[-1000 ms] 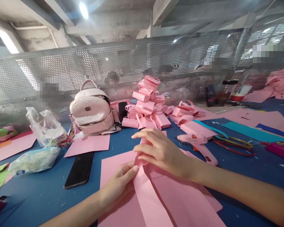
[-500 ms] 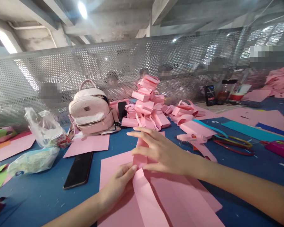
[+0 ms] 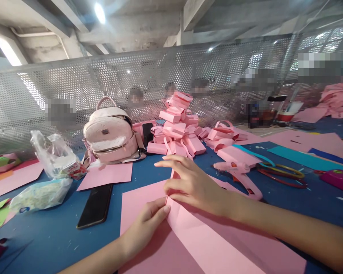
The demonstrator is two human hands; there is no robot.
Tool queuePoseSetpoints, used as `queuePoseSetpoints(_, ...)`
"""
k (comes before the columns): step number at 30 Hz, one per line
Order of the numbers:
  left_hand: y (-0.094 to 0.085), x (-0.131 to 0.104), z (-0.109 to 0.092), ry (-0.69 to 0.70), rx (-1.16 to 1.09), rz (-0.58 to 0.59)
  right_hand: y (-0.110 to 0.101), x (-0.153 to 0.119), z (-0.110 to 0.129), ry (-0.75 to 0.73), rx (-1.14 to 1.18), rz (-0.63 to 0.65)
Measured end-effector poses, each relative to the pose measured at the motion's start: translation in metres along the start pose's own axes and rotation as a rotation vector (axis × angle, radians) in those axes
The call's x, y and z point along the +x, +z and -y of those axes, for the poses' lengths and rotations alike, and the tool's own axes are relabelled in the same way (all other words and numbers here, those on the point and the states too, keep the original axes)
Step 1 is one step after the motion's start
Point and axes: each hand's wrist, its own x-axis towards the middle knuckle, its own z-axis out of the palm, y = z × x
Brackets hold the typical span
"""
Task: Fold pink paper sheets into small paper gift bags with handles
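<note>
A long pink paper strip (image 3: 205, 232) with a folded end rises from the middle of the table toward my hands. My left hand (image 3: 148, 220) pinches its edge near the fold, thumb on top. Over the folded end lies my right hand (image 3: 194, 184), its index finger stretched out and the other fingers bent around the paper; its thumb is hidden. Beneath both hands lie larger pink paper sheets (image 3: 143, 205). Just beyond my right wrist rests a pink glue gun (image 3: 237, 173).
Folded pink paper boxes (image 3: 174, 129) are heaped at the back, beside a pale backpack (image 3: 108, 133). A black phone (image 3: 94, 207) and plastic bags (image 3: 40, 194) lie to the left. Blue paper strips (image 3: 308, 158) and a magenta tool (image 3: 338, 180) are at right. A perforated metal screen (image 3: 148, 68) stands behind.
The pink paper strip has swung so its near end points further right. Both hands have shifted slightly right, and my right fingers have bent more around the fold.
</note>
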Motion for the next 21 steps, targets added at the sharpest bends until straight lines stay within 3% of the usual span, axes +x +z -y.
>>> queuePoseSetpoints(4,0.000,-0.003,-0.002,0.008,0.095,-0.026,0.002,0.001,0.001,-0.008,-0.007,-0.006)
queuePoseSetpoints(13,0.001,-0.004,0.000,0.018,0.032,0.004,-0.001,0.003,0.004,-0.035,-0.012,-0.031)
queuePoseSetpoints(21,0.004,-0.008,-0.006,0.059,0.068,-0.028,-0.009,0.002,0.013,-0.085,-0.059,-0.264)
